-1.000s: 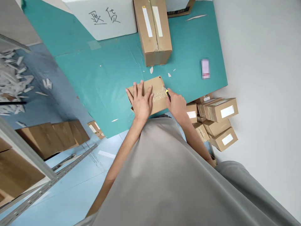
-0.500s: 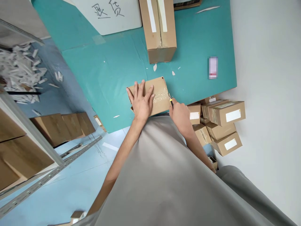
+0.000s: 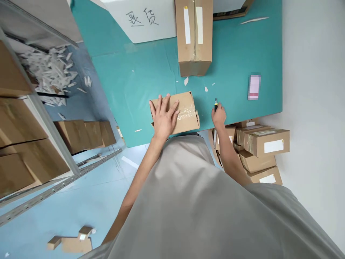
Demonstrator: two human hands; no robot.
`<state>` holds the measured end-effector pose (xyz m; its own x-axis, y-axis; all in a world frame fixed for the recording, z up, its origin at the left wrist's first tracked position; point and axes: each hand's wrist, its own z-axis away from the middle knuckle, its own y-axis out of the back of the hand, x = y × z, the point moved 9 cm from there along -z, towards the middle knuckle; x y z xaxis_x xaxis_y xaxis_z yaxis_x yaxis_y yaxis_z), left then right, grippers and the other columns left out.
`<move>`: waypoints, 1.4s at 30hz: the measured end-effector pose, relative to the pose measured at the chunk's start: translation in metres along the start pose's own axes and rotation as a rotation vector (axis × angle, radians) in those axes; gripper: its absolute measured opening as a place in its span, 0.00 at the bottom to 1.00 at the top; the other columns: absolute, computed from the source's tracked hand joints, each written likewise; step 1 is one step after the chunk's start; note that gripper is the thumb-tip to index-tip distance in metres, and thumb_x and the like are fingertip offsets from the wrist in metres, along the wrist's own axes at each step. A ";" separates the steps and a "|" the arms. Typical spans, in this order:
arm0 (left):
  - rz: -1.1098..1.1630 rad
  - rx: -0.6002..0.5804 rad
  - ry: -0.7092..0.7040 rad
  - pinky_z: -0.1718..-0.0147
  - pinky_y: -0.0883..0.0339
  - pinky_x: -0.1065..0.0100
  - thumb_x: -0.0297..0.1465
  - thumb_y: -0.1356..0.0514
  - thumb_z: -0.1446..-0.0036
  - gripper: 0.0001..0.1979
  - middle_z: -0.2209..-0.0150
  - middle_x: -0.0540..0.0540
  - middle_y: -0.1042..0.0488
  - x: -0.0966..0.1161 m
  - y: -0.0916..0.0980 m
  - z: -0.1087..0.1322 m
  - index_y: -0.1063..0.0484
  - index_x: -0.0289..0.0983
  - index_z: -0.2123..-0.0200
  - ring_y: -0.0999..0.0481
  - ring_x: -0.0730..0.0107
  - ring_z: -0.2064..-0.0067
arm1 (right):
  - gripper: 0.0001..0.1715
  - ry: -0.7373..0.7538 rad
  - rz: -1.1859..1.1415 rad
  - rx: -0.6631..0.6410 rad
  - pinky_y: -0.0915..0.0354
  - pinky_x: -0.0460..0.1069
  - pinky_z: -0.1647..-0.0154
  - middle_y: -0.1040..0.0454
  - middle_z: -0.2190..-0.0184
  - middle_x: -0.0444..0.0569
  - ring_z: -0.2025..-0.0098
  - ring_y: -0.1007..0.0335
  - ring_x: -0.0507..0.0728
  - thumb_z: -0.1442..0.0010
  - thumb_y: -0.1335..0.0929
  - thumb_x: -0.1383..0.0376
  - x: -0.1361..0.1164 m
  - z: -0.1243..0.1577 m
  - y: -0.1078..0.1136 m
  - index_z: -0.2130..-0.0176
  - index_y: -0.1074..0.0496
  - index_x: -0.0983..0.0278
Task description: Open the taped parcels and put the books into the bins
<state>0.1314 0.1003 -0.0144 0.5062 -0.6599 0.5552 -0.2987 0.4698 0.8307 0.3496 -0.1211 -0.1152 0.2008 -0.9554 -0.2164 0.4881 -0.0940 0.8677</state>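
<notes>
A small taped cardboard box lies on the teal table near its front edge. My left hand rests flat on the box's left half, fingers spread. To the right of the box, my right hand is closed around a yellow-and-black utility knife, whose tip points away from me over the table. A gap separates the knife hand from the box. The box's right end flap looks slightly lifted.
A larger cardboard box and a white foam box with handwriting stand at the table's back. A blurred phone lies at the right. Several small labelled boxes are stacked on the floor. Shelving and paper scraps are left.
My right hand has pulled the knife away from the box's right edge and moved right onto the bare table. My left hand stayed flat on the box.
</notes>
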 end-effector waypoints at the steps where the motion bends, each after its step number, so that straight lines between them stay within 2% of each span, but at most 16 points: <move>1: -0.002 0.000 0.005 0.17 0.74 0.32 0.48 0.44 0.20 0.25 0.18 0.43 0.37 0.000 0.000 0.000 0.24 0.50 0.28 0.51 0.45 0.14 | 0.39 -0.010 0.006 -0.011 0.28 0.58 0.39 0.27 0.33 0.84 0.40 0.20 0.68 0.23 0.39 0.64 0.006 -0.009 -0.005 0.21 0.42 0.82; 4: -0.005 -0.005 0.021 0.17 0.75 0.32 0.48 0.44 0.20 0.25 0.18 0.44 0.38 -0.001 0.000 -0.001 0.24 0.50 0.29 0.52 0.45 0.14 | 0.39 0.061 -0.062 -0.013 0.30 0.60 0.33 0.30 0.29 0.84 0.34 0.23 0.70 0.21 0.37 0.61 0.001 -0.011 -0.001 0.22 0.38 0.81; 6: -0.004 -0.014 0.031 0.17 0.75 0.33 0.48 0.43 0.21 0.25 0.18 0.45 0.38 -0.002 -0.001 -0.002 0.24 0.51 0.28 0.52 0.45 0.14 | 0.38 0.213 -0.232 -0.080 0.29 0.60 0.32 0.27 0.29 0.77 0.33 0.23 0.68 0.19 0.38 0.54 -0.022 0.004 0.008 0.24 0.33 0.75; 8: -0.001 -0.023 0.042 0.17 0.76 0.34 0.49 0.43 0.21 0.25 0.18 0.46 0.39 -0.003 -0.001 -0.004 0.24 0.52 0.28 0.53 0.46 0.14 | 0.38 0.407 -0.411 -0.223 0.28 0.58 0.33 0.24 0.30 0.69 0.33 0.22 0.65 0.20 0.37 0.48 -0.052 0.029 0.016 0.24 0.31 0.68; 10: 0.001 -0.021 0.051 0.17 0.76 0.35 0.49 0.42 0.22 0.25 0.18 0.47 0.39 -0.004 0.000 -0.005 0.25 0.53 0.28 0.53 0.46 0.13 | 0.36 0.572 -0.482 -0.343 0.28 0.56 0.33 0.23 0.30 0.62 0.32 0.24 0.62 0.22 0.34 0.49 -0.077 0.054 0.024 0.25 0.30 0.63; 13: 0.006 -0.017 0.053 0.16 0.77 0.35 0.50 0.41 0.22 0.25 0.18 0.47 0.38 -0.006 -0.001 -0.005 0.25 0.53 0.28 0.54 0.46 0.13 | 0.31 0.697 -0.443 -0.375 0.29 0.54 0.32 0.23 0.31 0.60 0.32 0.25 0.60 0.25 0.34 0.58 -0.093 0.073 0.033 0.29 0.28 0.64; 19: 0.030 -0.003 0.029 0.17 0.79 0.36 0.49 0.39 0.23 0.25 0.18 0.46 0.38 -0.010 -0.006 0.001 0.24 0.53 0.28 0.53 0.45 0.14 | 0.24 0.766 -0.315 -0.276 0.29 0.57 0.38 0.20 0.45 0.56 0.42 0.23 0.65 0.36 0.32 0.68 -0.101 0.066 0.036 0.41 0.26 0.62; 23: 0.022 0.026 -0.002 0.17 0.78 0.37 0.48 0.41 0.22 0.25 0.19 0.45 0.37 -0.011 -0.008 0.002 0.23 0.51 0.29 0.52 0.46 0.14 | 0.25 0.835 -0.201 -0.300 0.29 0.58 0.45 0.20 0.49 0.56 0.47 0.24 0.68 0.39 0.30 0.69 -0.113 0.064 0.030 0.42 0.27 0.62; 26: 0.014 0.046 -0.008 0.17 0.78 0.37 0.48 0.42 0.21 0.24 0.19 0.45 0.37 -0.012 -0.007 0.001 0.23 0.52 0.29 0.51 0.46 0.14 | 0.25 0.843 -0.055 -0.246 0.29 0.58 0.49 0.20 0.47 0.58 0.48 0.23 0.70 0.33 0.35 0.71 -0.111 0.067 0.030 0.40 0.25 0.62; 29: 0.015 0.061 -0.012 0.17 0.78 0.37 0.48 0.43 0.21 0.24 0.18 0.45 0.37 -0.012 -0.006 -0.001 0.23 0.52 0.28 0.51 0.46 0.14 | 0.29 0.823 0.027 -0.200 0.28 0.59 0.50 0.19 0.44 0.58 0.47 0.21 0.70 0.27 0.41 0.71 -0.101 0.069 0.033 0.35 0.23 0.60; 31: 0.019 0.060 -0.015 0.17 0.78 0.37 0.48 0.43 0.21 0.24 0.18 0.45 0.37 -0.012 -0.006 -0.001 0.23 0.52 0.28 0.51 0.46 0.14 | 0.32 0.800 0.017 -0.181 0.25 0.60 0.49 0.20 0.39 0.58 0.46 0.19 0.70 0.24 0.40 0.67 -0.094 0.065 0.034 0.28 0.28 0.58; 33: 0.026 0.053 -0.014 0.17 0.78 0.37 0.48 0.42 0.21 0.25 0.19 0.46 0.37 -0.011 -0.007 -0.001 0.23 0.52 0.28 0.52 0.46 0.14 | 0.38 0.791 -0.005 -0.155 0.22 0.63 0.46 0.25 0.29 0.58 0.43 0.19 0.72 0.24 0.36 0.62 -0.092 0.059 0.034 0.20 0.37 0.57; 35: 0.033 0.046 -0.012 0.17 0.79 0.36 0.48 0.42 0.21 0.24 0.19 0.45 0.37 -0.011 -0.007 0.000 0.23 0.52 0.28 0.52 0.45 0.14 | 0.45 0.820 -0.006 -0.140 0.21 0.67 0.42 0.35 0.21 0.57 0.39 0.20 0.75 0.25 0.33 0.58 -0.099 0.052 0.030 0.16 0.45 0.56; 38: 0.034 0.050 -0.016 0.17 0.79 0.35 0.46 0.42 0.21 0.24 0.19 0.44 0.36 -0.010 -0.007 0.001 0.23 0.52 0.28 0.52 0.43 0.14 | 0.46 0.885 -0.012 -0.142 0.22 0.69 0.37 0.44 0.16 0.54 0.32 0.24 0.77 0.24 0.34 0.58 -0.118 0.045 0.023 0.15 0.48 0.57; 40: 0.030 0.065 -0.018 0.17 0.79 0.34 0.46 0.42 0.21 0.24 0.19 0.44 0.36 -0.009 -0.005 0.002 0.23 0.52 0.28 0.51 0.43 0.14 | 0.44 0.908 -0.057 -0.135 0.23 0.69 0.33 0.42 0.16 0.51 0.28 0.28 0.76 0.24 0.36 0.61 -0.130 0.041 0.020 0.15 0.46 0.59; 42: 0.032 0.072 -0.017 0.17 0.78 0.34 0.46 0.42 0.21 0.24 0.19 0.44 0.36 -0.009 -0.004 0.002 0.23 0.51 0.28 0.51 0.43 0.14 | 0.42 0.907 -0.134 -0.113 0.25 0.67 0.29 0.35 0.19 0.49 0.26 0.29 0.73 0.25 0.38 0.64 -0.135 0.037 0.021 0.17 0.42 0.59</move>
<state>0.1265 0.1029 -0.0229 0.4820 -0.6550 0.5819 -0.3728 0.4477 0.8128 0.3013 -0.0042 -0.0515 0.7017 -0.3489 -0.6211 0.6257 -0.1149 0.7715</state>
